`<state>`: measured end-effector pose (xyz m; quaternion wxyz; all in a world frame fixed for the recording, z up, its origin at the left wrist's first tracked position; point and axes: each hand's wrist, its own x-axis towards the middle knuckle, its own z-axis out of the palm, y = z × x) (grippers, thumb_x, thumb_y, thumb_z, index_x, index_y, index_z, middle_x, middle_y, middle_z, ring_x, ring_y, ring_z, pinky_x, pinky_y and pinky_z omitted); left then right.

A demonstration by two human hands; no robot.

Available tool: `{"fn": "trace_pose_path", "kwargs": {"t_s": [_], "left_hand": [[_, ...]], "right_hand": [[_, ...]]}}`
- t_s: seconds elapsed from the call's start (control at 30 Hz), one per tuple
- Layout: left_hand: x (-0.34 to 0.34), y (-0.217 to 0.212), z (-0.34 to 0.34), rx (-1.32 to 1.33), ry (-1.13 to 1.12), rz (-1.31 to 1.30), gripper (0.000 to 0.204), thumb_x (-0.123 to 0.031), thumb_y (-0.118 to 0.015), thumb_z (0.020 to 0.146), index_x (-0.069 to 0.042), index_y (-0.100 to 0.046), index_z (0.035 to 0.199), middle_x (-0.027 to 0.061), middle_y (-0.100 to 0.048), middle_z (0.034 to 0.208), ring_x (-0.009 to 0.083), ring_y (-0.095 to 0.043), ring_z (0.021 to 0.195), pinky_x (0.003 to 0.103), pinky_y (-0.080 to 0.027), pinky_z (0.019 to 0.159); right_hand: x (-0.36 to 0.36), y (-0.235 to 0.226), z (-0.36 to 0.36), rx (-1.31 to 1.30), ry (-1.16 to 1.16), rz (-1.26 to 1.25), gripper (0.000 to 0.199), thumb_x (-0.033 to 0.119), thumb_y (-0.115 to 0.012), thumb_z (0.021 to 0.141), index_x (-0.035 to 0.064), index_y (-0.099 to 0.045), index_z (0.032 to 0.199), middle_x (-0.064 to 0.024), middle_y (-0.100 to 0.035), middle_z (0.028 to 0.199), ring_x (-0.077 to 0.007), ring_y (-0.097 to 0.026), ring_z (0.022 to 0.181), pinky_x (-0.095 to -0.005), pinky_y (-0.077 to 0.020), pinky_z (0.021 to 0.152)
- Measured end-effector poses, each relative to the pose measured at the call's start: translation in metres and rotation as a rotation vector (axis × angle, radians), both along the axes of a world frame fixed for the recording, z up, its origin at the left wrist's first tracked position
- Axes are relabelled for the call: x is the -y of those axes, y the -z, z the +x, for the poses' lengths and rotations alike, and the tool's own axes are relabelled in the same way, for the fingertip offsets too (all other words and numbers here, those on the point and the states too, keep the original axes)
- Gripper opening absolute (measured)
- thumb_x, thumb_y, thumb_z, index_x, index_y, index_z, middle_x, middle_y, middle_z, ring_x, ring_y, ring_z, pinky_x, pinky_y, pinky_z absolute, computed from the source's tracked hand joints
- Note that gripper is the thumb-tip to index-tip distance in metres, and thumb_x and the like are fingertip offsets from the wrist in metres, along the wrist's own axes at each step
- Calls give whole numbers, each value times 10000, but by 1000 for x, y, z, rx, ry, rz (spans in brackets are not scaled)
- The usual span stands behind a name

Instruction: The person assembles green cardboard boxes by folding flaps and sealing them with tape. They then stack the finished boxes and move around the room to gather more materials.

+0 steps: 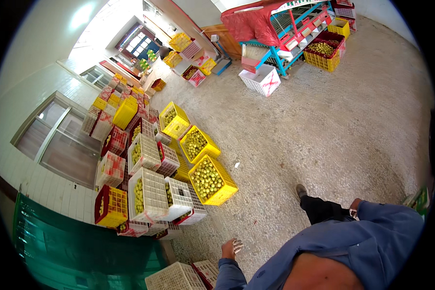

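Note:
My left hand point(231, 248) hangs low in front of me, with its fingers slightly apart and white material on them. It holds nothing that I can see and touches no crate. My right hand point(355, 206) is at my other side, beside the dark trouser leg point(324, 210); its fingers are mostly hidden, with something white at them. Nearest to the left hand on the floor are white crates point(175, 278) at the lower edge. Farther ahead stands a yellow crate point(222, 192) full of round yellow-green fruit point(207, 180), with another yellow crate point(210, 149) of fruit behind it.
Stacked white, red and yellow crates point(152, 193) line the left wall. Green netting point(82, 246) hangs at lower left. A blue-framed sorting machine point(280, 60) with a red cover stands at the back, beside a white crate point(262, 81). Speckled floor point(319, 125) stretches between.

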<state>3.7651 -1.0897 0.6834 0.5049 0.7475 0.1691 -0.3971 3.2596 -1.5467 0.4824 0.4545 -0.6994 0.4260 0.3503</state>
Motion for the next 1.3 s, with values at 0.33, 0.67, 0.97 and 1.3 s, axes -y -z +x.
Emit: {"fn": "trace_pose_path", "kwargs": {"t_s": [0.33,0.67,0.97,1.3], "left_hand": [[130,35,118,-248,11,29,463,-320,-483,937,55,-508,1209,230,-625,1139,331,-654,979,424,-534,789],[262,74,393,-120,-45,-35,364,-307,-586,881,4,-598,1069,186,-664,1007,338,-673,874,467,-557,693],[502,-19,841,28,-121,-35,235,-237,-560,925,-8,-606,950,137,-642,834,282,-679,773,403,-567,630],[614,-6,1091,-12,-138,-41,207,-175,-560,893,10,-589,980,175,-672,897,302,-685,718,354,-540,537]], "right_hand": [[320,5,426,173,-417,-306,368,277,-662,881,45,-661,1167,-114,-697,1038,-267,-675,888,-413,-540,771],[470,-101,761,136,169,-54,257,147,-576,931,-50,-660,1072,-190,-693,998,-330,-697,845,-444,-577,712],[546,-51,913,41,-360,-186,273,155,-587,926,-91,-687,989,-177,-713,950,-305,-704,737,-423,-575,679],[735,-2,1286,117,40,83,245,263,-601,854,58,-727,811,-142,-713,845,-301,-688,734,-432,-536,657]]}}
